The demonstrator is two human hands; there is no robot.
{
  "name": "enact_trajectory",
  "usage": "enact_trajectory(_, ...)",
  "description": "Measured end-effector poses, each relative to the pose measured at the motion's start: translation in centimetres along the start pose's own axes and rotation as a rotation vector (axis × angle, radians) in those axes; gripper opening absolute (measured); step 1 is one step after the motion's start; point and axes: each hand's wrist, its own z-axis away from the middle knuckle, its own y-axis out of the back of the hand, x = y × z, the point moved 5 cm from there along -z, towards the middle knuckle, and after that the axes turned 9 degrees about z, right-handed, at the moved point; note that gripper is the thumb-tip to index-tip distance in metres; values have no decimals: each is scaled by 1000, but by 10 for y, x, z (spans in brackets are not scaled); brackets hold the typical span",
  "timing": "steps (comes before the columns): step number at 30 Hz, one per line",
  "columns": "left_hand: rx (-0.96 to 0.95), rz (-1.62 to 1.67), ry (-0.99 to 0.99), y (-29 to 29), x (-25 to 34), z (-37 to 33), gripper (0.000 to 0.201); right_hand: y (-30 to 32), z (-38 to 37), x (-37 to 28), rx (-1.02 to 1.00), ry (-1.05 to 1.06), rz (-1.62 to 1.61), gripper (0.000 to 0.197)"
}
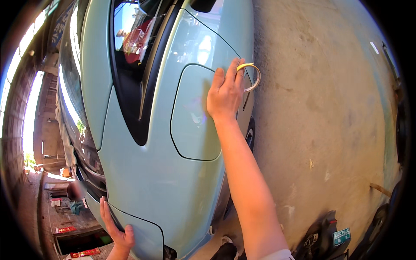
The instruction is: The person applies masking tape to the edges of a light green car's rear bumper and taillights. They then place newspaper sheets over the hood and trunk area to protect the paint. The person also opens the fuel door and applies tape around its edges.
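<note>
A pale blue-green car body [143,182] fills the middle of the view. My right hand [226,93] reaches far over its side and holds a roll of yellowish masking tape [258,79] at the fingertips. The fingers lie along the panel beside the rounded flap [195,125], whose right edge they partly cover. My left hand [118,232] is low on the left, open, with fingers and thumb apart. It is at the seam near the car's rear edge and appears to rest on the paint. Its palm side is hidden.
A dark side window [141,52] lies left of the flap. Concrete floor [316,108] runs along the car's right side. Dark scooters [323,236], one with a green plate, stand at the lower right. Shelving with assorted items [65,216] is at the lower left.
</note>
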Motion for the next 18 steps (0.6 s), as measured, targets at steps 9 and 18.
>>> enact_trajectory(9, 12, -44, -8, -2, 2, 1, 86, 37, 83, 6, -65, 175, -54, 79)
enact_trajectory(18, -6, -25, -20, 1, 4, -3, 83, 49, 72, -10, -112, 328, 64, 47)
